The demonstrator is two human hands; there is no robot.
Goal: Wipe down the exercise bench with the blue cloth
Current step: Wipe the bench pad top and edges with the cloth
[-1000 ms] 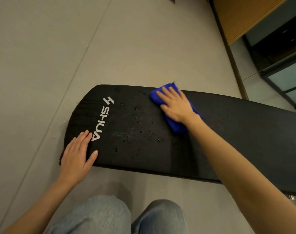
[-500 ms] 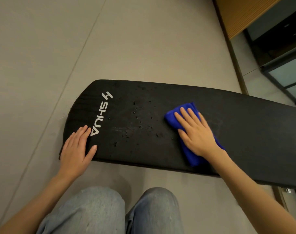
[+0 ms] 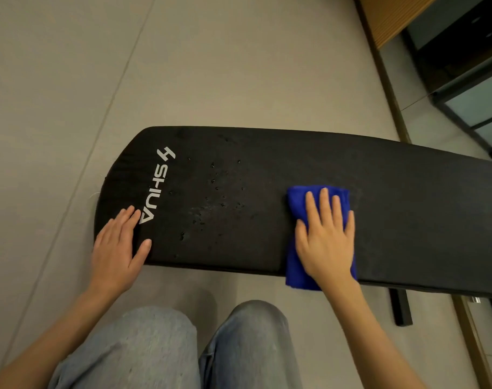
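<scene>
Exercise bench (image 3: 267, 169), black and padded, lies across the view above your knees, its rounded end at left. Your right hand (image 3: 326, 242) presses flat, fingers spread, on the folded blue cloth (image 3: 295, 203) at the pad's near edge; your left hand (image 3: 115, 245) rests open and empty by the white logo (image 3: 158, 186). Droplets (image 3: 216, 192) between them look unwiped. The cloth overhangs the edge and could slip off. Beige floor (image 3: 99, 66) surrounds it; a wood panel (image 3: 390, 21) stands far right.

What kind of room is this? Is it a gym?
Probably a gym or workout room. A padded black bench with a SHUA logo stands on a plain grey floor, and someone is wiping it with a blue cloth.
</scene>
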